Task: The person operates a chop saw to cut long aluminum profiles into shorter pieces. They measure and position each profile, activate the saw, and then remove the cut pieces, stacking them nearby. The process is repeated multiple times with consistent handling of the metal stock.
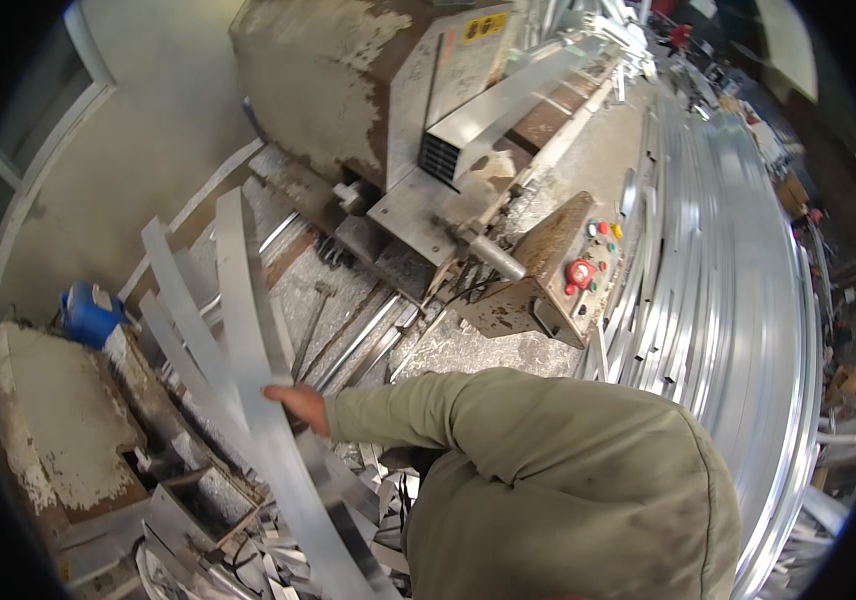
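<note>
My right arm, in an olive sleeve, bends across the lower middle, and my right hand (300,406) reaches left. Its fingers close on the right edge of a long, flat silver metal profile (260,350). That profile runs from the left middle down to the lower edge, its near end cut off by the picture. Beside it, on the left, lean two more narrow metal bars (183,285). Part of my hand is hidden at the edge of the profile. My left hand does not show.
A chipped grey machine housing (318,90) stands beyond, with stacked rectangular profiles (508,100) beside it. A control box (558,275) carries a red button. Long bars (718,300) lie at right. Offcuts (288,560), another housing (58,420) and a blue container (91,314) are at left.
</note>
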`<state>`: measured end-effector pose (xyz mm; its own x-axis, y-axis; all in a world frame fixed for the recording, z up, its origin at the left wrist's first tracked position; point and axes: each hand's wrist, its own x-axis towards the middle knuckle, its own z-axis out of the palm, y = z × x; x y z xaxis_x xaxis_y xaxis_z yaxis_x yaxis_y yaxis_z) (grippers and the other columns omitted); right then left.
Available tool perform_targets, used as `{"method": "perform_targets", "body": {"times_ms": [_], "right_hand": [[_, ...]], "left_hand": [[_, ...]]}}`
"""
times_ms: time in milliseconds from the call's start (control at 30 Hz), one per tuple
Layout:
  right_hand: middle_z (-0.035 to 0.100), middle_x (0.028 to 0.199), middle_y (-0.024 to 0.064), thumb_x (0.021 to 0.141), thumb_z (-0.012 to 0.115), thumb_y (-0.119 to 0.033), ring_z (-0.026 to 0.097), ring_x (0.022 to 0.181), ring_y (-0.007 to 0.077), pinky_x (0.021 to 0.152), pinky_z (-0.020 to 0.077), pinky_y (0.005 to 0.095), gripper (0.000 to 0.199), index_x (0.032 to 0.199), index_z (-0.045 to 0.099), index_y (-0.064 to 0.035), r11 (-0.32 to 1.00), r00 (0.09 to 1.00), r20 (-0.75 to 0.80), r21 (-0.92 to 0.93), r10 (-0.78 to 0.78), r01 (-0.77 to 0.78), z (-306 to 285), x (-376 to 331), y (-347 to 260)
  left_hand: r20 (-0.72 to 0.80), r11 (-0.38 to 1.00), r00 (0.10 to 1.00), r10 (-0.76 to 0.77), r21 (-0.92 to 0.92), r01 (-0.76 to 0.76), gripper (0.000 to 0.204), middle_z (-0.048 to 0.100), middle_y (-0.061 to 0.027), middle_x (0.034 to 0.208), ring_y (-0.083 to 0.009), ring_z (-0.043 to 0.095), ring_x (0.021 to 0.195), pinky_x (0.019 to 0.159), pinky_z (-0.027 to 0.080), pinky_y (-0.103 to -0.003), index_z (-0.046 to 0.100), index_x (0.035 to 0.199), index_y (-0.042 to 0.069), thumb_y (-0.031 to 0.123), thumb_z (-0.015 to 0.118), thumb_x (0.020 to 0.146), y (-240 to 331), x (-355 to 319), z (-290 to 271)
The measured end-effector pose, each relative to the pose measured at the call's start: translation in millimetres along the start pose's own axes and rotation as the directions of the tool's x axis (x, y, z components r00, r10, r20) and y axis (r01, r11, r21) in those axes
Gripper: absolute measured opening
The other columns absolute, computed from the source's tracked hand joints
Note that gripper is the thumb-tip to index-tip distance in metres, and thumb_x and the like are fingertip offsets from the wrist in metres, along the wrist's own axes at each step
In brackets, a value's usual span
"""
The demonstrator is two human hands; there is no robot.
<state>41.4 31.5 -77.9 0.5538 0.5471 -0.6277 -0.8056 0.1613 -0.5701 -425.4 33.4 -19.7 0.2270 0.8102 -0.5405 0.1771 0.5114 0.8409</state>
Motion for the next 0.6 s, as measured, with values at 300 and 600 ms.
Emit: {"method": "perform_targets", "body": {"times_ms": [300,600], "right_hand": [[0.077,0.122,0.0146,0.103,0.064,-0.056,0.076,0.104,0.0285,0.096,0.0602,0.0428,0.065,0.136,0.068,-0.0001,0.999,0.999,0.009,-0.008,0.045,-0.045,-65.4,62.6,-27.8],[0.065,0.141,0.0139,0.095,0.082,-0.042,0.065,0.130,0.0303,0.104,0.0573,0.0527,0.079,0.155,0.049,-0.0036,0.973,0.987,-0.017,-0.166,0.157,-0.158,-72.1,63.4,-18.8]], "left_hand": [[-0.109,0.980,0.991,-0.076,-0.193,0.054,0.087,0.061,-0.0189,0.140,-0.0346,0.063,0.121,0.099,0.056,-0.052,0.045,0.155,0.003,0.056,0.080,0.094,-60.0,-68.2,15.8],[-0.002,0.973,0.992,-0.125,-0.195,0.122,0.077,0.066,-0.0171,0.132,-0.0303,0.067,0.113,0.097,0.056,-0.048,0.049,0.152,-0.001,0.042,0.082,0.097,-94.7,-36.2,73.1]]}}
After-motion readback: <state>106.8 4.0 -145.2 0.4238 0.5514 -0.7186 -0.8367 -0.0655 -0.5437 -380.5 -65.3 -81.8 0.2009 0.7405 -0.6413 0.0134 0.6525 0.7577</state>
